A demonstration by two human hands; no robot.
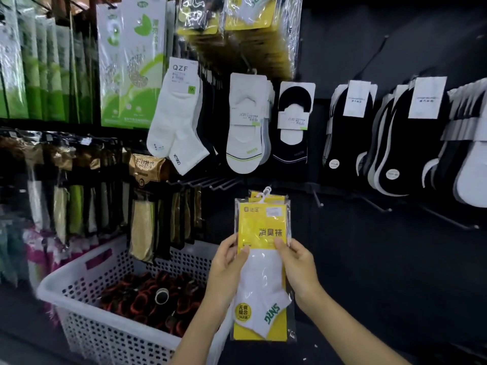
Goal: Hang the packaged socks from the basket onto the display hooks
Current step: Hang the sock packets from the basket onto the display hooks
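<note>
I hold a small stack of packaged socks (263, 225) upright in front of the black display wall: yellow cards in clear bags with white socks and white plastic hangers on top. My left hand (228, 267) grips the stack's left edge, thumb on the front. My right hand (296, 264) grips the right edge. The white perforated basket (87, 262) stands at lower left with dark red-and-black items inside. Bare display hooks (208, 183) jut from the wall just above and left of the packs.
White and black socks hang in rows above, with yellow packs of the same kind (247, 14) at the top. More bare hooks (379, 206) stick out to the right. Green and brown packaged goods fill the left racks.
</note>
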